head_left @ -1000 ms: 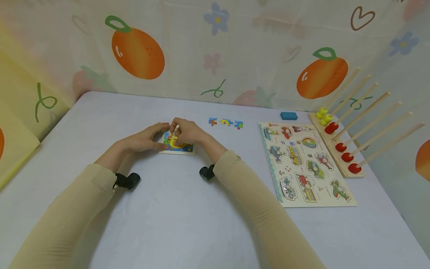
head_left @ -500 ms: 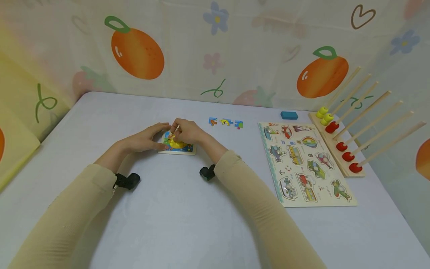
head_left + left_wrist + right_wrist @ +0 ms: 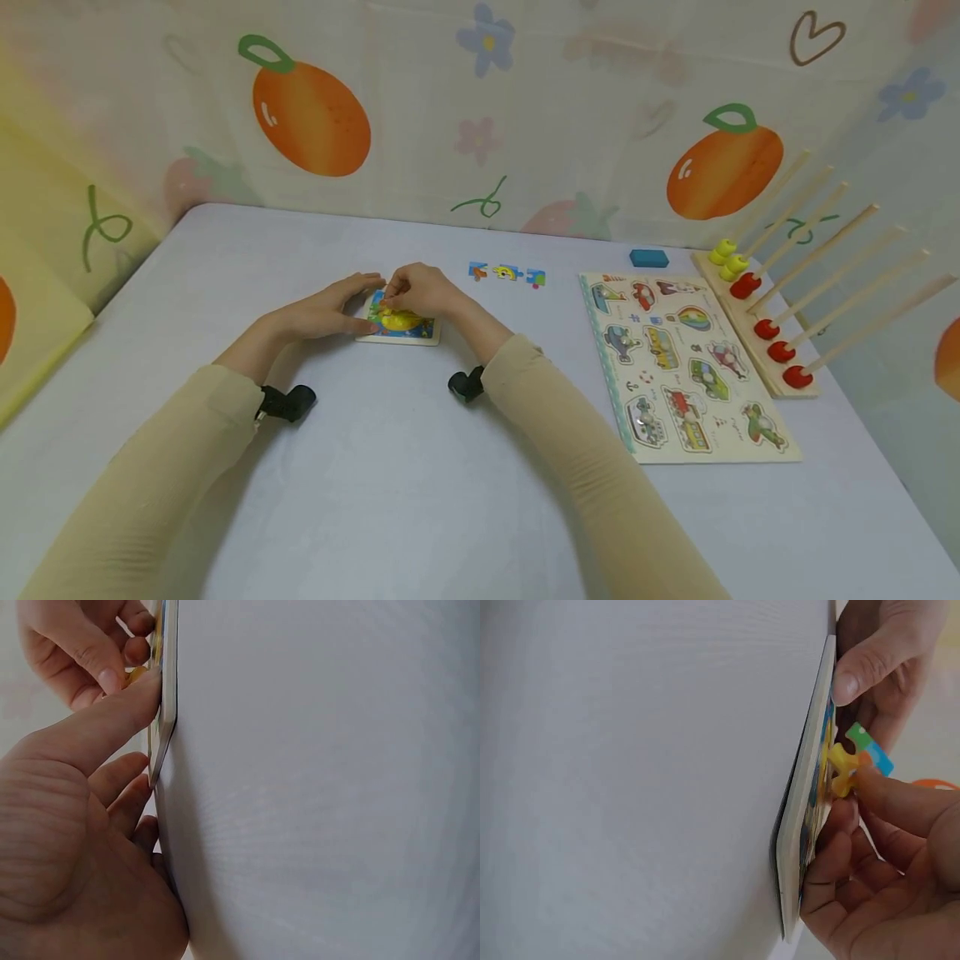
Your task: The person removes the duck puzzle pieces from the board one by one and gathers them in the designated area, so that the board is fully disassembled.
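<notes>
A small picture puzzle board (image 3: 400, 341) with a pale rim lies on the table, its bright picture partly hidden under my hands. My left hand (image 3: 322, 308) rests at the board's left side, thumb (image 3: 135, 705) pressing on its surface and fingers stretched along the edge. Above the picture, my right hand (image 3: 426, 292) pinches a yellow, green and blue jigsaw piece (image 3: 843, 759) between thumb and fingertips. In the right wrist view the piece stands tilted off the board; whether its lower edge touches cannot be told. Its other fingers curl near the board.
Three loose jigsaw pieces (image 3: 507, 272) lie in a row to the right of the board. Farther right are a large peg puzzle (image 3: 678, 367) of vehicles, a blue block (image 3: 648, 258) and a wooden rack (image 3: 757, 333) with upright rods and red and yellow beads.
My right fingertips have drawn back slightly from the picture, showing more of the yellow shape. My left hand and the board stay in place.
</notes>
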Motion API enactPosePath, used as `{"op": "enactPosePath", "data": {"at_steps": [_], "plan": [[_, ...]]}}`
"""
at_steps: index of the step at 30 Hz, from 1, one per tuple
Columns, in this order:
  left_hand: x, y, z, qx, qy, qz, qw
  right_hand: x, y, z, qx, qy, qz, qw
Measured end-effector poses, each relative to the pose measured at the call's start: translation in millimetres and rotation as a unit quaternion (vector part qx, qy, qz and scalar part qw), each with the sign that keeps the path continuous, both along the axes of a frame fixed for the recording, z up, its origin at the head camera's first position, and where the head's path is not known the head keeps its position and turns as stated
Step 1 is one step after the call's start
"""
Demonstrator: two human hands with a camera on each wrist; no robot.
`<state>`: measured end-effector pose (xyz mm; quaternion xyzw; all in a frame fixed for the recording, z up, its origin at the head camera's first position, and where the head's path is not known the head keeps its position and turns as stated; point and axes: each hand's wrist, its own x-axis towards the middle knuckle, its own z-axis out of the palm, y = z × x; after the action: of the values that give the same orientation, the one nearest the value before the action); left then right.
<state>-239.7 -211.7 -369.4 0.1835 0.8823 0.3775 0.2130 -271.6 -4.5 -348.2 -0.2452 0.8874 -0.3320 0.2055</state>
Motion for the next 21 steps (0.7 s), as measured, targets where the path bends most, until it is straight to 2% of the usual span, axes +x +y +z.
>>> {"op": "enactPosePath", "data": {"at_steps": [8, 14, 21], "plan": [[-1.0, 2.1, 1.6, -0.015, -0.004, 0.011, 0.9998, -7.2, 10, 10.2, -0.048, -0.016, -0.034, 0.9982], [-2.5, 2.4, 1.1, -0.023, 0.006, 0.001, 0.9997, -11.5, 25, 17.6, -0.099, -0.045, -0.063, 0.9921], [-2.4, 2.1, -0.8, -0.029, 0.011, -0.003, 0.9995, -16.3, 46, 14.8, -0.098, -0.057, -0.085, 0.9899]]}}
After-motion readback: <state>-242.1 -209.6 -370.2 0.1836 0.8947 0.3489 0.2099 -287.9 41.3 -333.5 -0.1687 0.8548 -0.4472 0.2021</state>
